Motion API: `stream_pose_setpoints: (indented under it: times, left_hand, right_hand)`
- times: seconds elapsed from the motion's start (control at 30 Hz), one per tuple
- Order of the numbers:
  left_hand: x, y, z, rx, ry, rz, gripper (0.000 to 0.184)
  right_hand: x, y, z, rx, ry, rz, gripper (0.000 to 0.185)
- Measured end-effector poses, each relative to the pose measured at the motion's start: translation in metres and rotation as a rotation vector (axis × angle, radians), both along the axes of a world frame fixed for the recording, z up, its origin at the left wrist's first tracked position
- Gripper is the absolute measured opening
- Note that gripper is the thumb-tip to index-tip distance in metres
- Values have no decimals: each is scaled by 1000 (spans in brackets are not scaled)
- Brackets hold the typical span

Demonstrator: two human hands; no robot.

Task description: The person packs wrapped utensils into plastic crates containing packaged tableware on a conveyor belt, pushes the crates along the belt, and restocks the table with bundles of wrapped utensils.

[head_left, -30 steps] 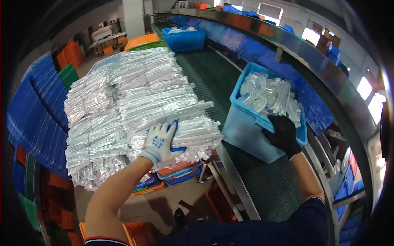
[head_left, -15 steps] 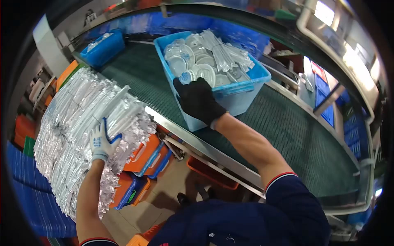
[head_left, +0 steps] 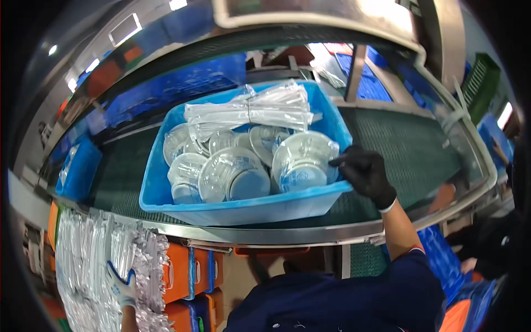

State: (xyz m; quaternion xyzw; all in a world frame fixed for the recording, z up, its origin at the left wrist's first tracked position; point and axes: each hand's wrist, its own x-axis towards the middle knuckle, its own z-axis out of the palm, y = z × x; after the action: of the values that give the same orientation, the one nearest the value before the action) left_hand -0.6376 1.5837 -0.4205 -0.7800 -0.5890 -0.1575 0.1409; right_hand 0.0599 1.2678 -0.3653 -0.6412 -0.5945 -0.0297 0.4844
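A light blue bin (head_left: 260, 213) stands on the green conveyor belt (head_left: 387, 133). Clear bowl-shaped plastic pieces (head_left: 235, 174) fill its near half, and a tied bundle of long wrapped items (head_left: 249, 110) lies across its far side. My right hand (head_left: 362, 171), in a black glove, is at the bin's near right corner, fingers bent toward the rim and the nearest bowl; whether it grips anything is unclear. My left hand (head_left: 123, 285), in a white and blue glove, rests with fingers apart on the stack of silvery wrapped bundles (head_left: 83, 265) at the lower left.
Another blue bin (head_left: 80, 169) sits on the belt at the far left. Orange and blue crates (head_left: 180, 274) are stacked below the belt's metal edge. A metal frame (head_left: 481, 149) curves round the belt's right end. Part of a person (head_left: 487, 243) shows at the right.
The view has swung to the right. The light blue bin now sits nearer and turned with its long side toward me. My right hand has shifted to its right corner; my left hand stays on the bundles.
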Motion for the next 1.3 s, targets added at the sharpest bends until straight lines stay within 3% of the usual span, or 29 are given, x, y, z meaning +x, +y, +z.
stream_pose_setpoints:
  times: [0.1, 0.17, 0.23, 0.27, 0.33, 0.4, 0.53, 0.6, 0.63, 0.77, 0.8, 0.83, 0.87, 0.93, 0.97, 1.13, 1.3]
  left_hand:
    - [-13, 11, -6, -4, -7, 11, 89]
    - [-9, 10, 2, -26, -8, 7, 89]
    - [-9, 10, 5, -43, -16, 22, 90]
    - [-10, 17, 2, -36, -29, 14, 90]
    - [-20, 27, -3, -56, -36, 7, 91]
    - [-45, 46, -9, -76, -68, -9, 92]
    - [-93, 94, 5, -244, -127, -37, 111]
    - [-134, 129, -6, -475, -229, -198, 113]
    - [-163, 155, -21, -449, -244, -330, 118]
    - [-166, 154, -23, -199, -27, -277, 111]
    - [-137, 135, 1, -280, 44, -81, 107]
    - [-132, 128, -3, -90, 95, -225, 102]
    - [-123, 120, 8, -167, 94, -149, 100]
    - [-105, 108, 35, -278, 24, -74, 95]
    - [-76, 86, 50, -321, 11, -37, 95]
    - [-83, 74, 63, -339, -122, -42, 96]
    - [-79, 69, 103, -446, -256, -29, 93]
  right_hand:
    - [-13, -10, 3, 58, 469, -170, 16]
    - [-21, -15, 4, 66, 583, -225, 17]
    - [-29, -20, 2, 196, 285, -573, 21]
    - [-34, -18, 3, 207, 273, -578, 21]
    - [-52, -16, -2, 336, -76, -703, 25]
    - [-81, -2, 2, 346, -195, -623, 34]
    - [-173, 74, 24, 408, -375, -250, 43]
    - [-228, 108, 15, 294, -251, 16, 43]
    - [-258, 131, 6, 268, -253, 105, 43]
    - [-338, 210, -62, 210, -229, 310, 42]
    - [-347, 226, -82, 231, -223, 365, 42]
    - [-342, 233, -104, 107, -185, 317, 42]
    - [-345, 244, -122, -15, -154, 277, 43]
    - [-341, 258, -150, 126, -214, 168, 45]
    - [-317, 246, -164, 51, -252, 110, 46]
    - [-295, 230, -207, -140, -320, -41, 51]
    - [-306, 234, -214, -241, -391, -126, 58]
